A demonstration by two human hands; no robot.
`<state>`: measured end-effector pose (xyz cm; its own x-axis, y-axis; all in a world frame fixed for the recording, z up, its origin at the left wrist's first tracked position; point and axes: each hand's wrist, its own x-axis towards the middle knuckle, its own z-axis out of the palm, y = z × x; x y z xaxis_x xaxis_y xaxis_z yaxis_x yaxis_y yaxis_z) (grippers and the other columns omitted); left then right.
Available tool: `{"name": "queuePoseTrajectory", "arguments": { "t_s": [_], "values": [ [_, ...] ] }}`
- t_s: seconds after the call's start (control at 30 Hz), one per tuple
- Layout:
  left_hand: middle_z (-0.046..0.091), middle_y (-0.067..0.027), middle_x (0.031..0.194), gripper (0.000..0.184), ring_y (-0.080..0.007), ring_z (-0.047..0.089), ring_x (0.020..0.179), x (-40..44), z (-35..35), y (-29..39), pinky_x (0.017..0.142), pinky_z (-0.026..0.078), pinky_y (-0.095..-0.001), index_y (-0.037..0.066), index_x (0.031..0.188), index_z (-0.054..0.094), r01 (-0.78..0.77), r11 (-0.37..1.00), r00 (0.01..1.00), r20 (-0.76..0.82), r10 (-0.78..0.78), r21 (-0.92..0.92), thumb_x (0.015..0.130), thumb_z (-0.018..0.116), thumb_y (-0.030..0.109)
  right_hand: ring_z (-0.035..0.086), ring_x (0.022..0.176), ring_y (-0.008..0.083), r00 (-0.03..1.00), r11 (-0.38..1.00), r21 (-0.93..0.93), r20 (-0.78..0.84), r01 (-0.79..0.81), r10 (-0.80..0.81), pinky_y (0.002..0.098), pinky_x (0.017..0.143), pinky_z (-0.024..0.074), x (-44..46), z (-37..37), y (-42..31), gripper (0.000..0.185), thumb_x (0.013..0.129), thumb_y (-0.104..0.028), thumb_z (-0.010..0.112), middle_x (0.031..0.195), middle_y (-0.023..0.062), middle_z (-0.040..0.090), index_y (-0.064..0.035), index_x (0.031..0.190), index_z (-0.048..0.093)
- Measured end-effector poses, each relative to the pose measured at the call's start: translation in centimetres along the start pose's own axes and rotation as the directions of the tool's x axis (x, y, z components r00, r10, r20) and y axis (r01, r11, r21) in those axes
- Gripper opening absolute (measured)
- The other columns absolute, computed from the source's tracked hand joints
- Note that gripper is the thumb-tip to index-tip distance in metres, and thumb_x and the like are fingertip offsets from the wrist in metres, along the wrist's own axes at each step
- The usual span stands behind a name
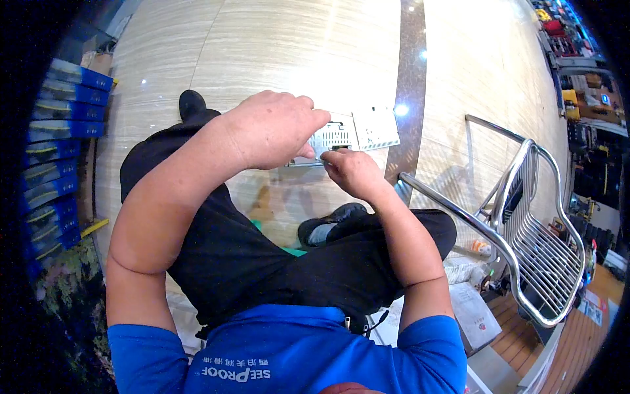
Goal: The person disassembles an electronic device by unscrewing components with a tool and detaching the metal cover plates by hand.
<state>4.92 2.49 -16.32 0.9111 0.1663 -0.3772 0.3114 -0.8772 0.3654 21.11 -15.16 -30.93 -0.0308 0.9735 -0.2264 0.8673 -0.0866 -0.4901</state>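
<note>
A pale metal casing (336, 136) with rows of slots and a dark opening lies on the floor in front of my crossed legs. My left hand (272, 130) is curled over its left side, thumb and fingers bent inward; what they grip is hidden. At the casing's near edge, my right hand (357, 173) has its thumb and fingertips pinched together. Anything between those fingertips is too small to make out. A flat light-coloured panel (377, 129) with small holes lies against the casing's right side.
A chrome-framed chair (535, 243) lies tipped over on the right. Blue boxes (62, 144) are stacked along the left edge. A dark strip (410, 79) crosses the shiny tiled floor (275, 52). Shelves of goods (594, 98) stand far right, and a grey box (474, 315) sits behind my right knee.
</note>
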Motion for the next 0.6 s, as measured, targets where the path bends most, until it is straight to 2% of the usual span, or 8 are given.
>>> {"name": "queuePoseTrajectory", "arguments": {
  "t_s": [0.17, 0.37, 0.43, 0.57, 0.6],
  "values": [
    [0.066, -0.0148, 0.115, 0.053, -0.0367, 0.064, 0.110, -0.04, 0.02, -0.05, 0.093, 0.052, -0.0473, 0.006, 0.131, 0.058, 0.001, 1.000, 1.000, -0.008, -0.001, 0.016, 0.085, 0.077, 0.025, 0.068, 0.083, 0.0401, 0.999, 0.996, 0.080, 0.007, 0.030, -0.031, 0.0505, 0.076, 0.0540, 0.07, 0.64, 0.54, 0.021, 0.091, -0.009, 0.059, 0.088, 0.0191, 0.069, -0.0096, 0.110, 0.069],
    [0.066, -0.0151, 0.115, 0.053, -0.0372, 0.064, 0.111, -0.15, 0.11, -0.24, 0.094, 0.052, -0.0475, 0.006, 0.131, 0.058, -0.007, 1.000, 1.000, -0.012, 0.007, 0.008, 0.085, 0.077, 0.023, 0.068, 0.085, 0.0425, 0.997, 0.982, 0.176, 0.012, -0.072, 0.071, 0.0492, 0.078, 0.0547, 0.33, 0.25, 0.54, 0.021, 0.088, -0.005, 0.057, 0.091, 0.0227, 0.070, -0.0063, 0.106, 0.068],
    [0.066, -0.0151, 0.115, 0.053, -0.0372, 0.064, 0.111, -0.22, 0.11, -0.28, 0.094, 0.052, -0.0476, 0.006, 0.131, 0.058, -0.006, 1.000, 1.000, -0.014, 0.006, 0.005, 0.085, 0.077, 0.023, 0.068, 0.085, 0.0416, 0.998, 0.975, 0.213, 0.035, -0.057, 0.051, 0.0489, 0.076, 0.0542, 0.38, 0.29, 0.64, 0.016, 0.090, -0.010, 0.063, 0.089, 0.0216, 0.070, -0.0059, 0.104, 0.068],
    [0.066, -0.0151, 0.115, 0.052, -0.0370, 0.064, 0.111, -0.32, 0.11, -0.31, 0.094, 0.052, -0.0476, 0.006, 0.131, 0.058, -0.001, 1.000, 1.000, -0.020, 0.001, 0.004, 0.085, 0.076, 0.024, 0.068, 0.084, 0.0410, 0.994, 0.960, 0.271, 0.092, -0.076, 0.053, 0.0481, 0.075, 0.0540, 0.40, -0.09, 0.27, 0.017, 0.091, -0.018, 0.069, 0.088, 0.0208, 0.070, -0.0049, 0.103, 0.068],
    [0.066, -0.0151, 0.115, 0.052, -0.0370, 0.064, 0.111, -0.35, 0.10, -0.28, 0.094, 0.052, -0.0476, 0.006, 0.131, 0.058, -0.001, 1.000, 1.000, -0.020, 0.001, 0.003, 0.085, 0.076, 0.024, 0.068, 0.083, 0.0408, 0.998, 0.972, 0.235, 0.058, -0.015, 0.001, 0.0476, 0.075, 0.0539, 0.49, 0.26, 0.63, 0.020, 0.092, -0.021, 0.070, 0.088, 0.0203, 0.070, -0.0043, 0.102, 0.068]
  ]
}}
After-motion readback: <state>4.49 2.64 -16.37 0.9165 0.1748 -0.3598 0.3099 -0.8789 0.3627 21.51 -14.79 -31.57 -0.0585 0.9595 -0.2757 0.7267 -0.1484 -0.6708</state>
